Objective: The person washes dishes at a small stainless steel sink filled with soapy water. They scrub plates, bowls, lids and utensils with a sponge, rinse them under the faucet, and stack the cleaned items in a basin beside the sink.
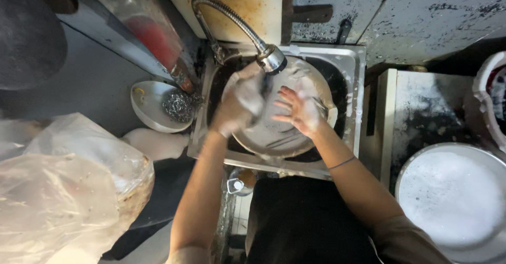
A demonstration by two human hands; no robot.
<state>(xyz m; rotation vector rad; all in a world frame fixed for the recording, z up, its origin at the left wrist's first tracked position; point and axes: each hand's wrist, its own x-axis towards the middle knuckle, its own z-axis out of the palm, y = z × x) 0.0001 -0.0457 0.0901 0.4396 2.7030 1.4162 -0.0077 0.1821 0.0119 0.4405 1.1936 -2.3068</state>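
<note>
- Washing is under way at the sink [352, 74]: I see 2 bare hands working a large round metal pan [274, 135] that sits tilted inside the basin, right under the flexible tap head [271, 58].
- My left hand [240, 103] is coated in white suds and its grip is curled and pressed against the pan's upper left face; it is blurred, so I cannot tell whether a cloth or sponge is inside it.
- My right hand [298, 108] lies flat on the pan's inner face with its grip spread, fingers apart, holding nothing.
- I judge the job to be midway: foam covers the hands and streaks the pan, so soaping looks well on, while rinsing looks not yet done. I cannot tell whether water runs from the tap.
- Just left of the sink, a small white bowl [147, 106] holds a steel scouring pad [178, 105], untouched by either hand.
- At the right, well apart from the sink, a wide round basin [453, 195] is full of white foam; it stands on a dark, flaking surface [421, 106].
- At the lower left lies a crumpled clear plastic bag [68, 190].
- What else waits for washing I cannot tell from this view.
</note>
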